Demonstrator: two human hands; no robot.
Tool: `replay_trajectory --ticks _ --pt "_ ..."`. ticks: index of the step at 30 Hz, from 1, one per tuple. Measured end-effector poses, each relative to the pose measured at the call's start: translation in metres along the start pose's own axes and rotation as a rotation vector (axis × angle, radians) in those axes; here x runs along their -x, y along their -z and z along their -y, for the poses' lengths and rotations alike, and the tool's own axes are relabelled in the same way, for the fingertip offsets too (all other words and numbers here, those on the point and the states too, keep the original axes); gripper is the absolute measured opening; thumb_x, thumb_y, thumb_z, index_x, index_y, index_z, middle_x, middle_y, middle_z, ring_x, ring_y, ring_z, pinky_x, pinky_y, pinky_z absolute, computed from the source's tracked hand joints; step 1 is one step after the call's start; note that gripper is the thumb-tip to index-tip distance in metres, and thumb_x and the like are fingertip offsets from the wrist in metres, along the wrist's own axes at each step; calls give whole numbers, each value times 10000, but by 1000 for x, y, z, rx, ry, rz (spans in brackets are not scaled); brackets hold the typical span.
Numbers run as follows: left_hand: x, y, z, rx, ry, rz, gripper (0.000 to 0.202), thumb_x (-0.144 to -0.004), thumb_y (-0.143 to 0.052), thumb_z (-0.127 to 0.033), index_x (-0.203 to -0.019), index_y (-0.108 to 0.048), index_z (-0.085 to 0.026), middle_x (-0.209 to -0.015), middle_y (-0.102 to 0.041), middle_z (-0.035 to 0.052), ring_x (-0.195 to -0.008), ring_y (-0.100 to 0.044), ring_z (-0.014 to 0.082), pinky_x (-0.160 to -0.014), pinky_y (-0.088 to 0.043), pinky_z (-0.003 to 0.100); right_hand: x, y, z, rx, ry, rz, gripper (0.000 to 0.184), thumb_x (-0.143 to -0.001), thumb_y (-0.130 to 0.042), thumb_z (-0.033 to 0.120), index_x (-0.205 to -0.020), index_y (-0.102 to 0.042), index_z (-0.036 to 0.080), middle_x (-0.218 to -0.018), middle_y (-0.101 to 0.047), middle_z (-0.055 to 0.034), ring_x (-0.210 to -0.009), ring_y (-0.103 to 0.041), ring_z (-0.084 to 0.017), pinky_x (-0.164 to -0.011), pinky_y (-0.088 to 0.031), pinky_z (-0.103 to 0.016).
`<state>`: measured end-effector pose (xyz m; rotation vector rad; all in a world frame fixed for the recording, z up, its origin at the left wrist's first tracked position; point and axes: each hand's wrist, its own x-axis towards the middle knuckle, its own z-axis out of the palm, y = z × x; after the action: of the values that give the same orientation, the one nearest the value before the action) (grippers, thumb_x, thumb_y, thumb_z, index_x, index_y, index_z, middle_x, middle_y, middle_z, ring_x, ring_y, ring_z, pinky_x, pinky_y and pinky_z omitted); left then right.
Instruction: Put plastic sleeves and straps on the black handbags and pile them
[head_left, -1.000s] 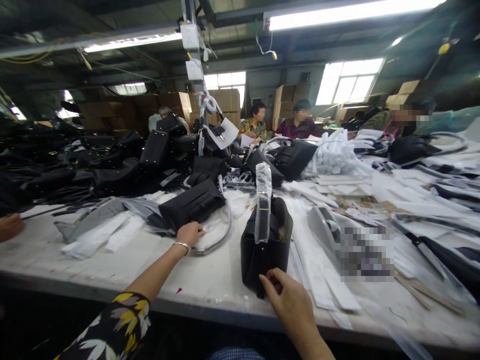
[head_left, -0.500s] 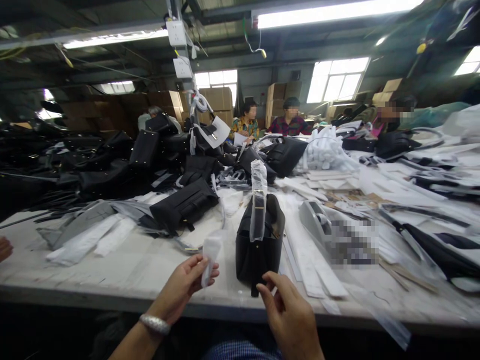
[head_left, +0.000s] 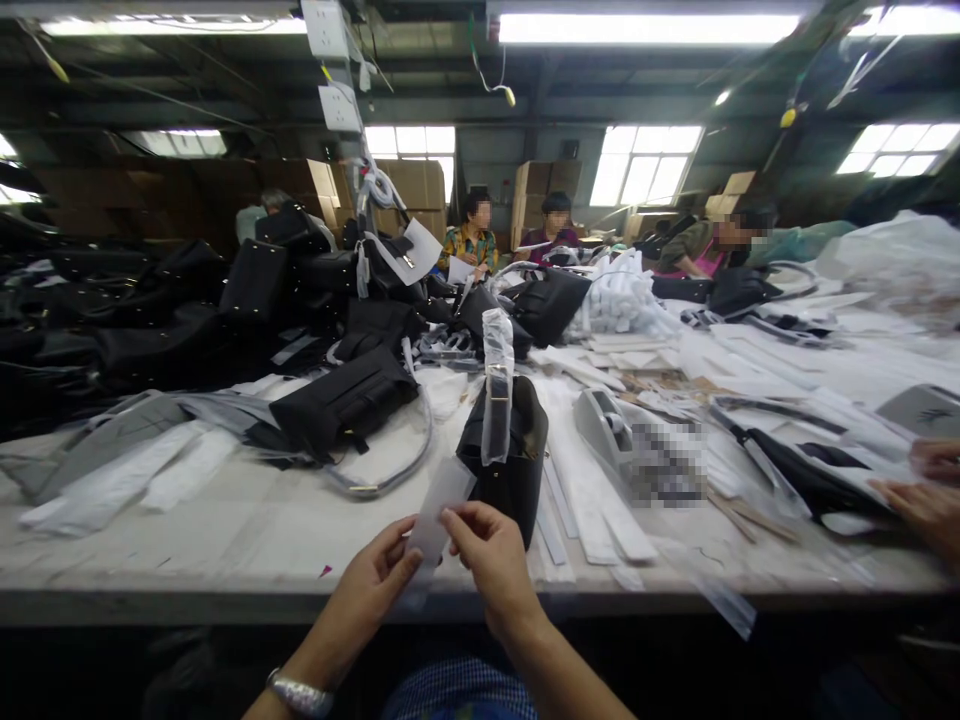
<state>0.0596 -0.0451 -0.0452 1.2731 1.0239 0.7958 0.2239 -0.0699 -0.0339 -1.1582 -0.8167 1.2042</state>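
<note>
A translucent whitish plastic sleeve (head_left: 448,500) is stretched between my hands, just above the table's front edge. My left hand (head_left: 386,570) pinches its left side, and my right hand (head_left: 491,555) grips its right side with thumb and fingers. Right behind the sleeve stands a black handbag (head_left: 517,480), upright, partly hidden by my right hand. Its strap, wrapped in clear film with a buckle inside (head_left: 498,385), rises over the top. To the left lies another black bag (head_left: 349,400) with a film-wrapped handle (head_left: 405,475) curving onto the table.
A grey tape dispenser (head_left: 604,425) and white strips (head_left: 600,500) lie right of the handbag. Black bags (head_left: 180,300) are heaped at the back left. At the right edge a co-worker's hands (head_left: 919,490) are beside a black bag (head_left: 817,470). Other people sit across the table (head_left: 285,545).
My right hand has left the handbag's lower front and moved to the plastic sleeve, now held in both hands. The view has turned right, bringing a co-worker's hands in at the right edge.
</note>
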Motion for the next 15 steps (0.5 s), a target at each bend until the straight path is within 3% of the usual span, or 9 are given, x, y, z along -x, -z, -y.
replay_trajectory --ticks 2,5,7,9,13,15 --pt "-3 -2 -1 -63 -109 -88 657 -668 -763 -587 -1175 -644 -185 -1162 -711 126 -1071 -653 294 -902 -521 353 -3 -5 -1 69 43 3 292 -726 -773 405 -745 -721 118 -557 -598 9 -518 -521 -97 -536 -407 -215" --pt "-14 -1 -6 -190 -170 -192 434 -723 -734 -532 -956 -717 -167 -976 -757 94 -945 -686 271 -835 -537 324 -8 -9 -3 120 26 9 310 -704 -778 426 -709 -722 121 -535 -620 -6 -501 -548 -119 -512 -423 -226" --pt "-30 9 -11 -293 -173 -232 394 -785 -657 -535 -865 -728 -156 -873 -763 79 -852 -699 249 -777 -544 308 -9 -8 -2 122 -2 -14 315 -698 -778 428 -729 -733 118 -529 -636 -15 -491 -562 -126 -508 -436 -228" --pt "-53 29 -19 -398 -178 -274 445 -825 -573 -555 -888 -734 -145 -879 -766 87 -839 -703 253 -765 -549 320 -8 -4 -1 124 -10 -47 309 -710 -774 420 -755 -738 116 -533 -649 -21 -499 -576 -127 -534 -457 -228" --pt "-100 73 -38 -529 -189 -384 451 -735 -655 -536 -921 -740 -134 -1004 -755 136 -1038 -650 354 -945 -481 438 3 10 -1 122 -12 -56 339 -755 -747 451 -785 -728 114 -555 -656 -29 -520 -584 -127 -551 -469 -224" --pt "-107 76 -44 -584 -239 -438 433 -699 -712 -495 -974 -740 -161 -1155 -715 133 -1227 -534 375 -1069 -375 447 8 15 -3 90 -29 -49 376 -776 -723 486 -789 -722 110 -579 -664 -40 -530 -591 -129 -551 -479 -225"
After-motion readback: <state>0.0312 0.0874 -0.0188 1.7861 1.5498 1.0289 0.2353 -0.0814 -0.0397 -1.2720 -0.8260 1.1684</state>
